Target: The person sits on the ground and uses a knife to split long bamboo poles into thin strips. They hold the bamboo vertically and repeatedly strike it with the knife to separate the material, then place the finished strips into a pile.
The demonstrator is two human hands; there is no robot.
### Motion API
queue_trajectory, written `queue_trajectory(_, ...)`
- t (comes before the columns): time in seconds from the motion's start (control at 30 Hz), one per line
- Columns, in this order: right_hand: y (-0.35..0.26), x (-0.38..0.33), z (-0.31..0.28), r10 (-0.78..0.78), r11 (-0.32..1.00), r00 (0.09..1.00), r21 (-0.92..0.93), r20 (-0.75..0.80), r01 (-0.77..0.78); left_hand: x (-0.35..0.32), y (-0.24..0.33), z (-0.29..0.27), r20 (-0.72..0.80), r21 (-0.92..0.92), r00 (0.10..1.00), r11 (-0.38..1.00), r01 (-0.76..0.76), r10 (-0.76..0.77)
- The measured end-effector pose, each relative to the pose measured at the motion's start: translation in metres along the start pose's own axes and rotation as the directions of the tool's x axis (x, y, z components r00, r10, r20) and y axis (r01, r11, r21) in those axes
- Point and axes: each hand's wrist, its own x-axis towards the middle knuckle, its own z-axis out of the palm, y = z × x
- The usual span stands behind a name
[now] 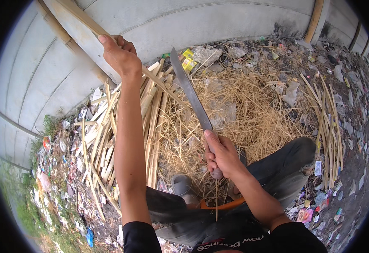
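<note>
My left hand (119, 52) is raised near the wall and grips a long pale bamboo strip (159, 82) that runs from the upper left down toward the blade. My right hand (222, 156) is closed around the handle of a long grey machete (190, 92), whose blade points up and away and meets the strip near its lower end. Thin shavings (243, 109) lie heaped under the blade. My knees in dark trousers (285, 166) frame the spot where I sit.
A pile of split bamboo strips (108, 139) lies to the left, another bundle (327, 126) to the right. A grey concrete wall (193, 21) stands ahead. Litter and scraps cover the ground all around; a grey shoe tip (182, 185) shows below.
</note>
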Motion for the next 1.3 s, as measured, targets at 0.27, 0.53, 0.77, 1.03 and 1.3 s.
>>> queue_trajectory(0.27, -0.106, -0.035, 0.046, -0.627, 0.764, 0.770, 0.099, -0.117, 0.638, 0.003, -0.011, -0.007, 0.118, 0.250, 0.985, 0.956, -0.152, 0.126)
queue_trajectory(0.53, 0.031, 0.018, 0.016, -0.675, 0.674, 0.736, -0.440, -0.041, 0.593, -0.010, -0.027, 0.019, 0.129, 0.261, 0.977, 0.945, -0.196, 0.167)
queue_trajectory(0.77, 0.074, 0.035, -0.045, 0.070, 0.959, 0.991, -0.265, -0.116, -0.099, 0.007, -0.022, 0.006, 0.107, 0.195, 0.987, 0.971, -0.136, 0.117)
queue_trajectory(1.03, -0.059, 0.014, 0.046, -0.797, 0.575, 0.585, 0.107, -0.148, 0.811, 0.006, -0.018, -0.005, 0.117, 0.145, 0.992, 0.987, -0.065, 0.048)
queue_trajectory(1.3, 0.031, 0.034, 0.004, -0.170, 0.974, 0.983, -0.160, -0.072, 0.157, 0.005, -0.024, -0.015, 0.166, 0.068, 0.985, 0.997, 0.032, -0.043)
